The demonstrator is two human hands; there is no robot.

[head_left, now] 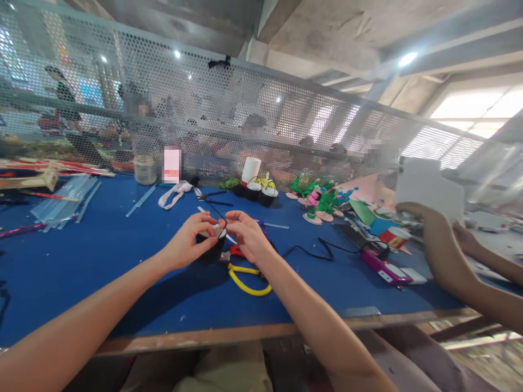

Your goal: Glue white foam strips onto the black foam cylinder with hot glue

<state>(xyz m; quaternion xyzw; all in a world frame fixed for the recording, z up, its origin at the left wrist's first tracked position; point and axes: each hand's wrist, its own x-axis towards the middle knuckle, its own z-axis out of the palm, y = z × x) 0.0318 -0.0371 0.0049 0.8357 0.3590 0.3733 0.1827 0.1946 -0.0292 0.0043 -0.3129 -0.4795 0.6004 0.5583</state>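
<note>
Pinching a small black pot at frame centre, left hand clamped on it | right hand closed on its thin wire handle | yellow-handled pliers just below on blue table

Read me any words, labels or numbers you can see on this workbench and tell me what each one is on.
No text can be read.
Red and white box: print too blurred to read.
Pink card by the jar: blurred out.
Pink device: no readable marking.
Small black cup in the left hand and right hand: no label visible.
</note>
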